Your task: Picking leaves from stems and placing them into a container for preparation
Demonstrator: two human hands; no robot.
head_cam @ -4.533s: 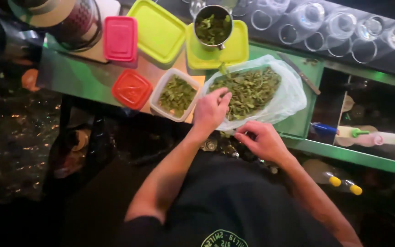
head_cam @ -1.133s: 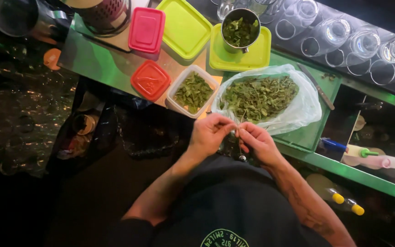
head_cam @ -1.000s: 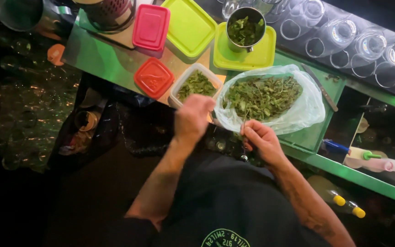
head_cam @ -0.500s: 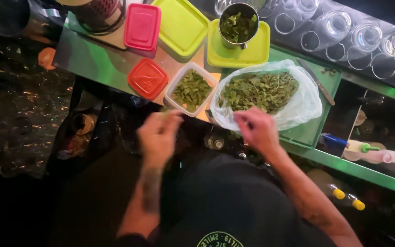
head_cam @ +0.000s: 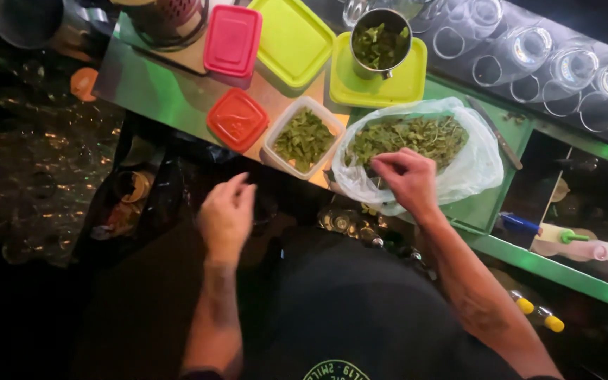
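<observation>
My right hand point(head_cam: 408, 180) reaches into a clear plastic bag point(head_cam: 474, 167) of green leafy herbs point(head_cam: 423, 135) on the counter, fingers pinched among the leaves. My left hand point(head_cam: 227, 214) hangs below the counter edge over the dark area, fingers loosely apart, and I see nothing in it. A white tub point(head_cam: 269, 151) of picked leaves point(head_cam: 304, 138) stands just left of the bag. A metal cup point(head_cam: 381, 42) of leaves sits on a lime green lid point(head_cam: 409, 84) behind the bag.
A red lid point(head_cam: 238, 119), a pink lid point(head_cam: 232, 39) and a large lime lid point(head_cam: 293, 39) lie on the counter point(head_cam: 149, 88). Upturned glasses point(head_cam: 536, 53) line the back right. A knife point(head_cam: 495, 134) lies right of the bag. Squeeze bottles point(head_cam: 564, 236) rest lower right.
My left hand has left the white tub and dropped down to the left below the counter. My right hand has moved up into the bag of herbs.
</observation>
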